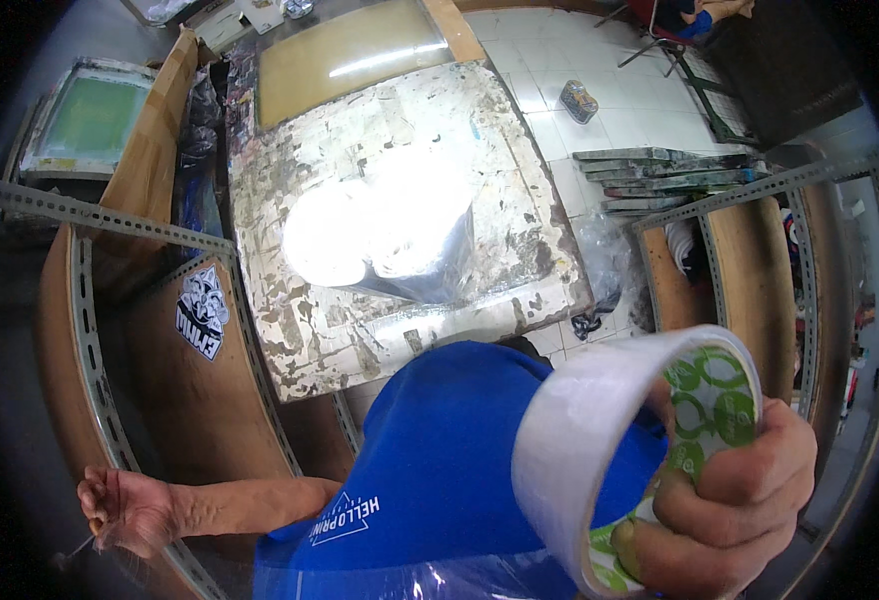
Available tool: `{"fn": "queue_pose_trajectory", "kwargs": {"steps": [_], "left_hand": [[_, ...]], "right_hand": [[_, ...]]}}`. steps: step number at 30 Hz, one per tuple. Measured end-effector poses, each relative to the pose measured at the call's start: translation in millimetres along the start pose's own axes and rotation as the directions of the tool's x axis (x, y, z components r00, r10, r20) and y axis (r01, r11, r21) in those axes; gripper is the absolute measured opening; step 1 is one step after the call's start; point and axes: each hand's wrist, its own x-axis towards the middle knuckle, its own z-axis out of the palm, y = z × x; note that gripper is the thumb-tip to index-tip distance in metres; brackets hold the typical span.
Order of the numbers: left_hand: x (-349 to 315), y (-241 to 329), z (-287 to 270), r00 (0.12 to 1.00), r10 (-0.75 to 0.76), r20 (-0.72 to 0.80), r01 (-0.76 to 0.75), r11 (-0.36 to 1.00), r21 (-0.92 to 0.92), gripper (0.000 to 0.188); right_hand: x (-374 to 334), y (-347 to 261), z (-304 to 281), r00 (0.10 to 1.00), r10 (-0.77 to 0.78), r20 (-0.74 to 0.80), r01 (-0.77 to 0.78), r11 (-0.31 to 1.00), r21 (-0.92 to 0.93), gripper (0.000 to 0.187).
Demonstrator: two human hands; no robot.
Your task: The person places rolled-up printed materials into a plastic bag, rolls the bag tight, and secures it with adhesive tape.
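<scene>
My right hand (730, 510) is closed round the side of a large roll of clear tape (560, 440), fingers hooked over its green-and-white printed core. The roll is held up close in front of my blue shirt (460, 430). Out to the far left, my left hand (130, 510) has its fingers curled, palm turned up. A thin dark line shows beside its fingertips, too small to name; what the fingers hold I cannot make out. Along the lower edge runs a glossy sheet of clear film (420, 582). Where its ends lead is hidden.
Ahead stands a worktable (290, 340) with a worn, flaking white top. Shiny white wrapped rolls (390, 235), washed out by glare, sit on it. Metal-framed wooden shelves flank me at left (170, 390) and right (750, 270). Stacked boards (660, 170) and a tin (579, 102) rest on the tiled floor.
</scene>
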Motion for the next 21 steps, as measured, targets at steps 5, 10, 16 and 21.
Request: {"fn": "queue_pose_trajectory", "kwargs": {"steps": [5,10,16,21], "left_hand": [[3,6,8,0.997,0.047,-0.063,-0.048,0.999,-0.014,0.013],[1,0,23,0.999,0.046,-0.023,-0.045,0.998,0.044,0.011],[-5,-2,13,0.999,-0.046,0.025,0.048,0.996,-0.072,0.013],[-9,-6,20,0.993,-0.121,0.013,0.121,0.991,-0.056,0.018]], "right_hand": [[10,7,-11,0.992,-0.126,-0.021,0.128,0.982,0.136,0.028],[-14,-26,20,0.932,0.280,-0.228,-0.347,0.869,-0.353,0.034],[-98,54,74,0.754,0.491,-0.437,-0.631,0.726,-0.273,0.025],[-236,103,170,0.667,0.626,-0.403,-0.744,0.585,-0.322,0.022]]}}
